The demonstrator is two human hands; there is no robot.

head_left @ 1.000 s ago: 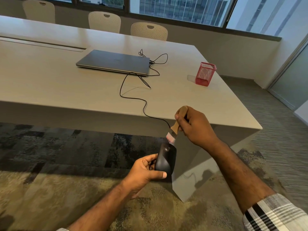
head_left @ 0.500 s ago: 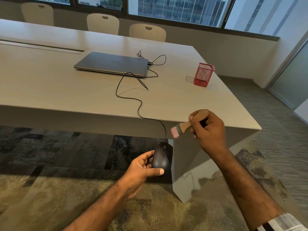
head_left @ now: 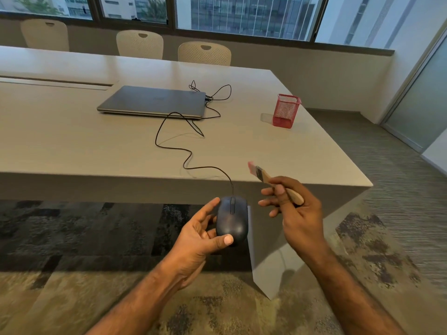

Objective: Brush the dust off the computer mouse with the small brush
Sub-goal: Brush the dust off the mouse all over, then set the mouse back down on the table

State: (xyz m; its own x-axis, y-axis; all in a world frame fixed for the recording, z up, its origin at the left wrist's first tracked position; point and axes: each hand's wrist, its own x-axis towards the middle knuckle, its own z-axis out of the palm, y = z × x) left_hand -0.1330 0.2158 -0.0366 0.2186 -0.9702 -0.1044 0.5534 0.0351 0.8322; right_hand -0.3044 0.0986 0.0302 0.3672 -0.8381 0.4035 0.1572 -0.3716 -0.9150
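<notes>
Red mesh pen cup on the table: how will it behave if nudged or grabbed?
The red mesh pen cup looks empty and open-weave, so probably light and apt to slide on the smooth table. Taller than wide, a high push might tip it. Thin mesh may flex under a hard squeeze.

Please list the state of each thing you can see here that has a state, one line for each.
Mouse: held in the left hand, off the table, cable attached.
Brush: held in the right hand, bristles up, away from the mouse.
Laptop: closed, flat on the table.
Red mesh cup: upright; contents cannot be seen.
</notes>
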